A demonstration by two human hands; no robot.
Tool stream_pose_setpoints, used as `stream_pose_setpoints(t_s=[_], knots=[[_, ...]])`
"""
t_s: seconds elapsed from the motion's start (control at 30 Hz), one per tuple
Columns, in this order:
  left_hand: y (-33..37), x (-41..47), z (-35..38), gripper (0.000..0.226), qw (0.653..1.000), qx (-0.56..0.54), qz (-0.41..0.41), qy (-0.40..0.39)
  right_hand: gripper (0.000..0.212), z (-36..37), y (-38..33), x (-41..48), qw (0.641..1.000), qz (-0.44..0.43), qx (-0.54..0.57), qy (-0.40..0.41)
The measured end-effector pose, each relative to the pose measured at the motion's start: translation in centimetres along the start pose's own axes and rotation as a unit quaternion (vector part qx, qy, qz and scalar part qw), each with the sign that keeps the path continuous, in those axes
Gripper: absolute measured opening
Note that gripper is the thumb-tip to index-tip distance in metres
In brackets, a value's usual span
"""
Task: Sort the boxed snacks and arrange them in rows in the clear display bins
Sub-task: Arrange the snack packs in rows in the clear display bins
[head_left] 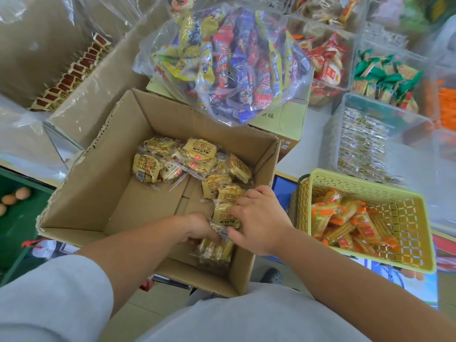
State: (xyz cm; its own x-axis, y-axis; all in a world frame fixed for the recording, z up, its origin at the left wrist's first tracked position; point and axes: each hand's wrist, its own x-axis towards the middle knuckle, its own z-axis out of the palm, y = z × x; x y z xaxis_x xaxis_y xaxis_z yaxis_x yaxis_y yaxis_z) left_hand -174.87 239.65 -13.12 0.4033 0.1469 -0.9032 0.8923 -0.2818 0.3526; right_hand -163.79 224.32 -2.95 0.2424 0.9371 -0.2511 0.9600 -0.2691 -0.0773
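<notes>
Here, left hand (197, 227) clutching snack packets (217, 250) (grip partly hidden), right hand (260, 222) fingers (240, 201) pinching another packet (225, 214), inside cardboard box (98, 169).

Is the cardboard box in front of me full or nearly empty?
Nearly empty: the cardboard box shows bare floor on its left side, with only scattered yellow snack packs left inside.

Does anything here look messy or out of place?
The yellow snack packets lie jumbled in the cardboard box, not in rows, and the box's edges are raggedly torn. A clear bag of snack bars slumps on another carton.
</notes>
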Motion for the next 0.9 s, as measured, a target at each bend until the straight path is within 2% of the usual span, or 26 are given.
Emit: stream_pose_setpoints(t_s=[0.2,0.3,0.4,0.53,0.67,0.73,0.9], knots=[[0.0,0.0,-0.6,0.104,0.999,0.045,-0.012,-0.028,0.053,0.1,0.0,0.0,1.000,0.000,-0.003,-0.004],[-0.2,-0.4,-0.9,0.109,0.997,0.061,-0.009,-0.056,0.052,0.0,0.0,-0.1,1.000,0.002,-0.003,-0.003],[-0.4,-0.8,-0.7,0.108,0.998,0.026,0.004,-0.062,0.052,-0.2,-0.1,-0.2,1.000,0.003,-0.002,-0.002],[-0.1,-0.9,-1.0,0.091,0.999,-0.009,0.039,-0.019,0.053,-0.3,-0.2,-0.2,1.000,0.005,-0.002,-0.005],[0.4,-0.9,-1.6,0.117,0.990,-0.111,0.073,0.042,0.052,-0.4,-0.2,-0.1,1.000,0.007,-0.003,-0.004],[0.5,-0.7,-1.6,0.122,0.986,-0.148,0.069,0.032,0.052,-0.5,-0.2,-0.2,1.000,0.008,0.000,-0.003],[1.0,-0.7,-1.4,0.111,0.977,-0.205,0.046,-0.033,0.055,-0.7,-0.3,-0.2,1.000,0.008,0.002,0.002]])
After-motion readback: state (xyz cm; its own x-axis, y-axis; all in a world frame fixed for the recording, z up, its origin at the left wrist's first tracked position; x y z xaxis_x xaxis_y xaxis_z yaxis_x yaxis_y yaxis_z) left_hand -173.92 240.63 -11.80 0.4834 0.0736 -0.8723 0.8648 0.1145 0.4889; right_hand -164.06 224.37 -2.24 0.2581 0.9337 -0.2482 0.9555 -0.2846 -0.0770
